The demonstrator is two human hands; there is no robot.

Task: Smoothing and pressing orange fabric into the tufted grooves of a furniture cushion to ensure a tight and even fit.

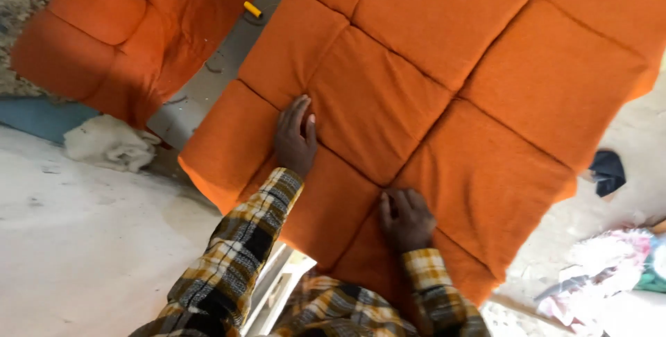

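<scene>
Item: orange tufted cushion panel (444, 94), quilted into square pads by stitched seams, lying flat and slightly askew under both hands, reaching well beyond them up and to my right.

Left hand (295, 139): flat, fingers together and extended, palm pressing down where two seams cross; it grips nothing. Plaid sleeve (236, 261) trails back toward me.

Right hand (406, 219): knuckles up, fingers curled down onto a seam junction nearer the close edge. I cannot tell whether it pinches fabric or only presses.

Hands: apart, roughly one pad between them, both touching the panel.

Beyond the left hand: a second orange cushion piece (118, 32), a grey strip of surface between the two pieces, and a small yellow object (252, 10) on that strip. Outward of the left hand, low: a crumpled white cloth (111, 144). Outward of the right hand: a dark scrap (608, 173) and mixed-colour cloth scraps (603, 274) on the floor.

Risks, as I judge them: the near corner overhangs its support, so uneven pressure could slide the panel toward me. Pressure off the seam could pucker the cover. Floor dust could soil a dropped edge.
</scene>
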